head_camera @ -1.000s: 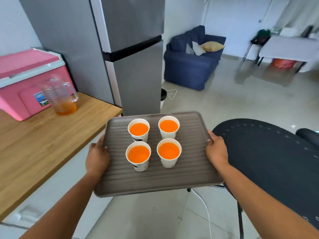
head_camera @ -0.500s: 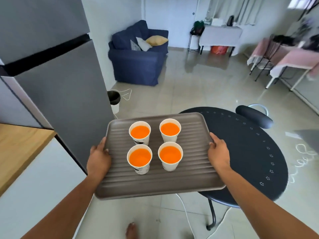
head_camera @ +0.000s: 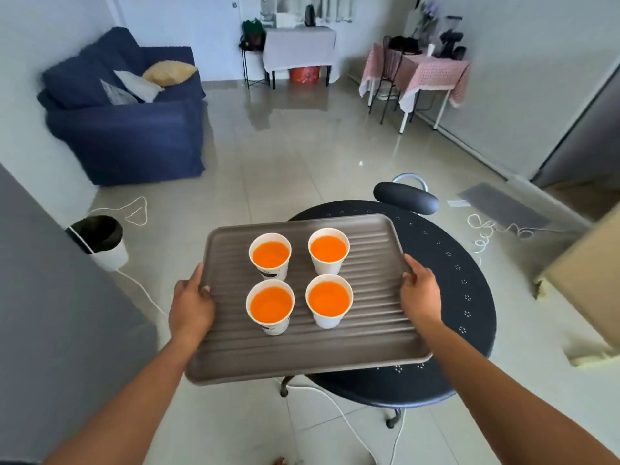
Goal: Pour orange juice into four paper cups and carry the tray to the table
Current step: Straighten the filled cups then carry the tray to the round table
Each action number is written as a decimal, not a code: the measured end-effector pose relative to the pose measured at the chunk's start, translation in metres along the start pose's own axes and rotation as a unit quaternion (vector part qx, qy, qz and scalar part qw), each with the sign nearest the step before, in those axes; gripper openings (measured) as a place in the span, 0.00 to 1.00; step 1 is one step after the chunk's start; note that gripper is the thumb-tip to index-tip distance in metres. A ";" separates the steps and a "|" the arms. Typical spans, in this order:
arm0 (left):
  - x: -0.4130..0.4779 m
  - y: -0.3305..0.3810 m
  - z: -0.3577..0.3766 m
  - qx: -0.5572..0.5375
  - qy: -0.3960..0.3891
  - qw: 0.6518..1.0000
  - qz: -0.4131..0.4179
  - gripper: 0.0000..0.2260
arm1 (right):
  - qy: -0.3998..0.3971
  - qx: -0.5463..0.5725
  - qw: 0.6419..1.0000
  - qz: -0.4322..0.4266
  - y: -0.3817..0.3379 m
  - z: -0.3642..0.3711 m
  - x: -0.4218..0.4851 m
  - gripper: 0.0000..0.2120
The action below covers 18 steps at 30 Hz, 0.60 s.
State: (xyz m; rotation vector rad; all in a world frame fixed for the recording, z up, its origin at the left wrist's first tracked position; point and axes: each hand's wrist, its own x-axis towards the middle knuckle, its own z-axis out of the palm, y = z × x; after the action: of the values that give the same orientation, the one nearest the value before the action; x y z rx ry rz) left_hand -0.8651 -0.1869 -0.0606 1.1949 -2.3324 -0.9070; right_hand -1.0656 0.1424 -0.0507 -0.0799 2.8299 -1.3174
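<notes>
I carry a brown ribbed tray (head_camera: 369, 333) level in front of me. My left hand (head_camera: 190, 305) grips its left rim and my right hand (head_camera: 421, 293) grips its right rim, thumbs on top. Several white paper cups of orange juice stand upright on it in a square: back left (head_camera: 270, 256), back right (head_camera: 328, 250), front left (head_camera: 270, 306), front right (head_camera: 329, 301). Far across the room stands a table with a pink cloth (head_camera: 426, 70), and a table with a white cloth (head_camera: 298, 45) is at the back wall.
A round black chair (head_camera: 463, 297) sits right under the tray's right side. The grey fridge side (head_camera: 50, 313) is close on my left, with a small bin (head_camera: 100, 239) and white cables on the floor. A blue sofa (head_camera: 134, 129) stands left; a cardboard box (head_camera: 590, 273) right.
I have turned right, away from the wooden counter and fridge. The open room with the sofa and far tables now fills the view. The tray and cups stay level in both hands.
</notes>
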 end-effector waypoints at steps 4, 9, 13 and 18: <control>0.046 0.020 0.026 -0.001 -0.044 0.998 0.036 0.23 | 0.045 0.002 0.998 0.038 0.008 0.005 0.016 0.22; 0.086 0.044 0.063 0.004 -0.091 0.994 0.064 0.22 | 0.086 -0.001 0.993 0.086 0.019 0.001 0.032 0.22; 0.107 0.065 0.093 0.012 -0.121 0.989 0.089 0.22 | 0.111 0.005 0.987 0.120 0.033 -0.005 0.045 0.22; 0.123 0.088 0.137 0.028 -0.142 0.983 0.116 0.21 | 0.137 0.000 0.979 0.149 0.055 -0.012 0.064 0.22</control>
State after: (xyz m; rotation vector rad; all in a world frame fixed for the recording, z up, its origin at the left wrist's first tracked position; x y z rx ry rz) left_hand -1.0658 -0.1982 -0.0959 0.8335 -2.6693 -0.9882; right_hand -1.1321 0.1834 -0.0849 0.5467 2.9010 -1.3487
